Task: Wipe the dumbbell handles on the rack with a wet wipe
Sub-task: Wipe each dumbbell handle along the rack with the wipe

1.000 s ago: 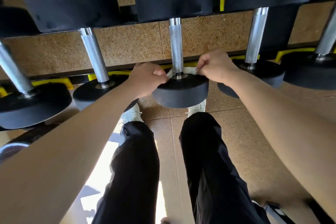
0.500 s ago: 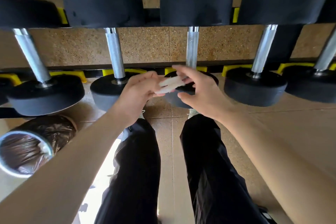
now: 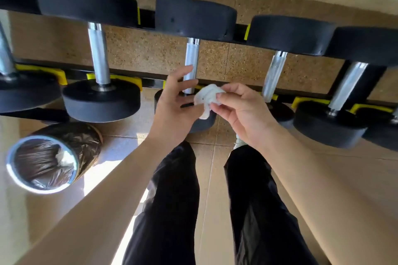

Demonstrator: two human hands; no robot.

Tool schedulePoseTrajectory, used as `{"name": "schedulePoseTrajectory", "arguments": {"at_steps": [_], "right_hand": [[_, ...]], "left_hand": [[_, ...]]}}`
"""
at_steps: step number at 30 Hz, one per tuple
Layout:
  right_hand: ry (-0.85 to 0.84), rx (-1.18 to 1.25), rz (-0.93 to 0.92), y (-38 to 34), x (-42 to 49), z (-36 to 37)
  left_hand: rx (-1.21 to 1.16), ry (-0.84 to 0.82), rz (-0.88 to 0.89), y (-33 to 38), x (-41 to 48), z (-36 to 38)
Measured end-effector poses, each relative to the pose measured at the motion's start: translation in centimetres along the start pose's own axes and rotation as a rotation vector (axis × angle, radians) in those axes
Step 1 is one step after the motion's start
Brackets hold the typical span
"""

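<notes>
A crumpled white wet wipe is pinched by the fingers and thumb of my right hand, just in front of the middle dumbbell. My left hand is beside it with fingers spread and relaxed, its thumb touching the wipe's lower edge. Behind the hands runs the middle dumbbell's chrome handle. Other black dumbbells lie on the rack, with handles to the left and right. The middle dumbbell's near head is mostly hidden by my hands.
A round bin lined with a dark bag stands on the floor at the lower left, with a white wipe inside. My black trouser legs fill the lower middle. Yellow cradles mark the rack's front rail.
Both hands have come off the base of the middle handle and pulled back toward me. The wipe went from stretched between both hands to bunched in my right hand. The view shifted, showing the bin.
</notes>
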State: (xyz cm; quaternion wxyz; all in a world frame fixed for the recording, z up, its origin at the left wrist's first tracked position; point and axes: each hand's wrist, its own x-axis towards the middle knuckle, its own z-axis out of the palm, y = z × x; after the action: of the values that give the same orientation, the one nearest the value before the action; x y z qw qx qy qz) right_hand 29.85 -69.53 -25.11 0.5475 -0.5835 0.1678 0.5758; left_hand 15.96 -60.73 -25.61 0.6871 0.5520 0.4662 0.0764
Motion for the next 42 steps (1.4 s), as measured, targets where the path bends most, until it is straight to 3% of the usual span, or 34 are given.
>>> {"name": "schedulePoseTrajectory", "arguments": {"at_steps": [3, 11, 13, 15, 17, 20, 25, 33, 36, 42], "right_hand": [[0.045, -0.039, -0.023, 1.3, 0.7, 2.1], [-0.065, -0.069, 0.03, 2.6, 1.6, 5.0], [0.004, -0.279, -0.053, 2.9, 2.0, 4.4], [0.106, -0.683, -0.205, 3.3, 2.6, 3.3], [0.098, -1.028, -0.317, 4.3, 3.0, 2.4], [0.089, -1.219, -0.382, 6.2, 3.8, 1.7], [0.084, -1.149, -0.446, 6.8, 4.4, 0.9], [0.012, -1.073, -0.369, 5.9, 4.6, 0.7], [0.004, -0.78, -0.268, 4.2, 4.6, 0.6], [0.053, -0.554, -0.439, 1.9, 6.2, 2.0]], "left_hand": [[0.009, -0.094, 0.014, -0.4, -0.4, -1.5], [0.005, 0.016, -0.084, -1.5, 1.5, -4.4], [0.044, 0.055, -0.094, -1.7, 2.7, -5.0], [0.111, 0.139, -0.108, -2.0, 4.4, -5.4], [0.205, 0.241, -0.094, -2.0, 6.4, -5.4], [0.237, 0.372, -0.072, -1.4, 9.6, -4.4], [0.354, 0.263, -0.055, -2.3, 11.1, -2.5], [0.645, 0.031, -0.184, -3.8, 7.7, -3.4], [0.498, 0.099, -0.152, -1.7, 7.9, -2.7], [0.053, 0.132, -0.264, 0.5, 7.3, -0.1]]}}
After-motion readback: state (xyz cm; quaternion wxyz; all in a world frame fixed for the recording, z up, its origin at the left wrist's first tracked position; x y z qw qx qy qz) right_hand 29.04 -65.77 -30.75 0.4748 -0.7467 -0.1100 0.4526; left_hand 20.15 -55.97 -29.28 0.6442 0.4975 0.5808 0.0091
